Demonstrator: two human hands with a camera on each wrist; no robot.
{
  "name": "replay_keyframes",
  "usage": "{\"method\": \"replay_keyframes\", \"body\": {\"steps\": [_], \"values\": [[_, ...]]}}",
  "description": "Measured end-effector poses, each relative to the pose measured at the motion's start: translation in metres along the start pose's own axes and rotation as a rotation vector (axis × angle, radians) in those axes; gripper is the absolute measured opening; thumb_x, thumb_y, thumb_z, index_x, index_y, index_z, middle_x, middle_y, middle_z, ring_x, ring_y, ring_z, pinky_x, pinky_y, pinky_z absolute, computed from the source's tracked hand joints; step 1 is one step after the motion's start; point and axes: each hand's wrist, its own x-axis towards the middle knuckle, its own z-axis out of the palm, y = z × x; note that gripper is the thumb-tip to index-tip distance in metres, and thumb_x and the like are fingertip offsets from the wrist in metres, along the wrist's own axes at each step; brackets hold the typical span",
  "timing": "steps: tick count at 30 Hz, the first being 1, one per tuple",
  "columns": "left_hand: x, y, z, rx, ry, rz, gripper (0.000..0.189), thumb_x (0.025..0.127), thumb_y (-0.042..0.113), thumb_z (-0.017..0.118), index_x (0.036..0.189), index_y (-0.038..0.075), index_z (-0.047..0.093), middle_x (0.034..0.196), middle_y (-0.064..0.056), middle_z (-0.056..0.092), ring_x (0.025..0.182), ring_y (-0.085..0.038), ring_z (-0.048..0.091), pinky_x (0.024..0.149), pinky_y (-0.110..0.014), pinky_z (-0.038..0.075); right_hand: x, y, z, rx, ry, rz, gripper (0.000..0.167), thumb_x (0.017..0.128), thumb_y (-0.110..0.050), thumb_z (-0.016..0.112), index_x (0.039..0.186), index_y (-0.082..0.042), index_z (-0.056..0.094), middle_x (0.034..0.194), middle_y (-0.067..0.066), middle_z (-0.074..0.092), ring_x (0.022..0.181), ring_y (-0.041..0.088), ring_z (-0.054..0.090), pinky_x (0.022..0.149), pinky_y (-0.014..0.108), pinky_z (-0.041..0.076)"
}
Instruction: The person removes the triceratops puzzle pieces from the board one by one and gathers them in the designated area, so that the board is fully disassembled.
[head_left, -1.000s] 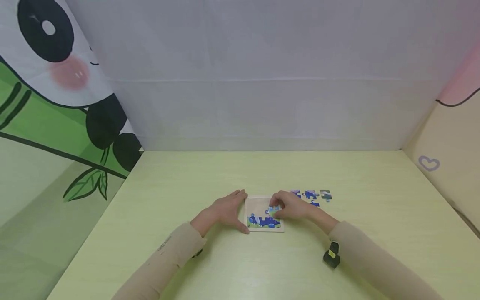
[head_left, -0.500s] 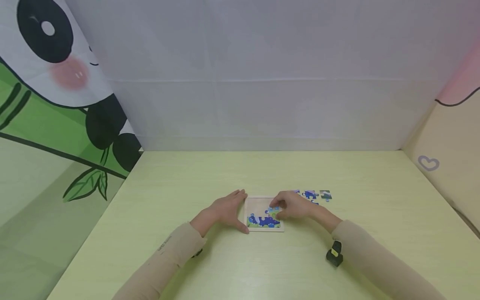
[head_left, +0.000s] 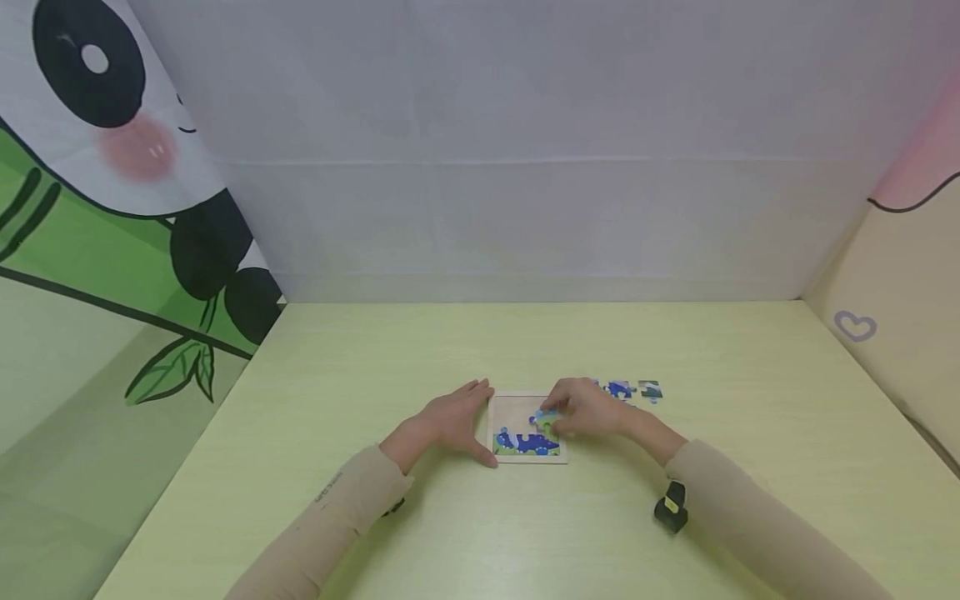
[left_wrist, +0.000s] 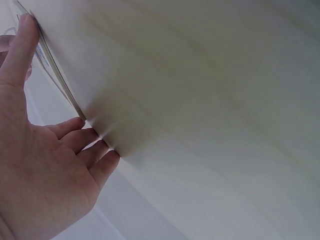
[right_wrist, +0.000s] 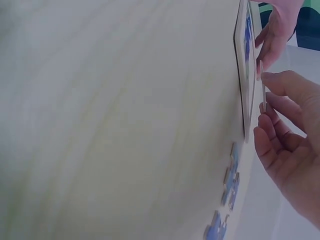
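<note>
A square wooden puzzle tray [head_left: 529,462] lies on the table, its lower part filled with blue and green dinosaur pieces [head_left: 528,444]. My left hand [head_left: 453,419] rests along the tray's left side, thumb near the front corner and fingertips by the back one; the left wrist view shows those fingers [left_wrist: 102,160] touching the table. Over the tray's right side, my right hand [head_left: 592,411] pinches a green and blue puzzle piece [head_left: 546,423] between thumb and fingers. In the right wrist view this thin piece [right_wrist: 263,90] is seen edge-on, held apart from the tray [right_wrist: 243,65].
Several loose puzzle pieces [head_left: 619,389] lie on the table behind and right of my right hand, partly hidden by it. One grey-green piece [head_left: 650,389] sits at their right end. A pale wall [head_left: 540,217] rises at the table's far edge.
My right hand has shifted very slightly up with the puzzle piece, whose angle has changed a little. The hand covers more of the loose pieces. My left hand has stayed in place.
</note>
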Motion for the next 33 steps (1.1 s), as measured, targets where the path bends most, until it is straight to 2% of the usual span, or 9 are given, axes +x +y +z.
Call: {"method": "replay_keyframes", "body": {"steps": [7, 13, 19, 33], "values": [[0.000, 0.000, 0.000, -0.001, 0.003, 0.000, 0.111, 0.058, 0.059, 0.076, 0.143, 0.006, 0.025, 0.150, -0.008, 0.019, 0.138, -0.025, 0.015, 0.108, -0.042, 0.024, -0.012, -0.002, -0.014, -0.029, 0.040, -0.058, 0.028, 0.076, -0.009, 0.069, 0.103, -0.003, 0.067, 0.097, 0.003, 0.063, 0.089, 0.020, 0.056, 0.071, 0.027, 0.050], [0.000, 0.001, 0.000, 0.000, 0.001, 0.007, 0.111, 0.059, 0.059, 0.075, 0.142, 0.006, 0.025, 0.150, -0.009, 0.019, 0.138, -0.025, 0.015, 0.108, -0.043, 0.024, -0.025, 0.008, -0.025, -0.063, 0.083, -0.078, 0.026, 0.078, -0.006, 0.067, 0.103, -0.001, 0.067, 0.095, 0.005, 0.062, 0.084, 0.022, 0.056, 0.063, 0.023, 0.050], [0.001, 0.000, 0.000, 0.005, 0.003, 0.007, 0.111, 0.059, 0.059, 0.075, 0.143, 0.006, 0.025, 0.150, -0.009, 0.019, 0.138, -0.025, 0.015, 0.108, -0.042, 0.024, -0.040, 0.019, -0.037, -0.088, 0.120, -0.077, 0.024, 0.078, -0.003, 0.066, 0.101, 0.002, 0.067, 0.099, 0.011, 0.062, 0.086, 0.023, 0.060, 0.062, 0.020, 0.052], [0.001, -0.002, 0.001, -0.009, 0.002, 0.007, 0.112, 0.058, 0.060, 0.075, 0.143, 0.006, 0.024, 0.150, -0.010, 0.018, 0.138, -0.025, 0.014, 0.108, -0.043, 0.023, -0.082, 0.044, -0.053, -0.198, 0.182, 0.051, 0.026, 0.076, -0.003, 0.066, 0.101, 0.004, 0.067, 0.100, 0.014, 0.060, 0.086, 0.024, 0.058, 0.064, 0.023, 0.051]]}}
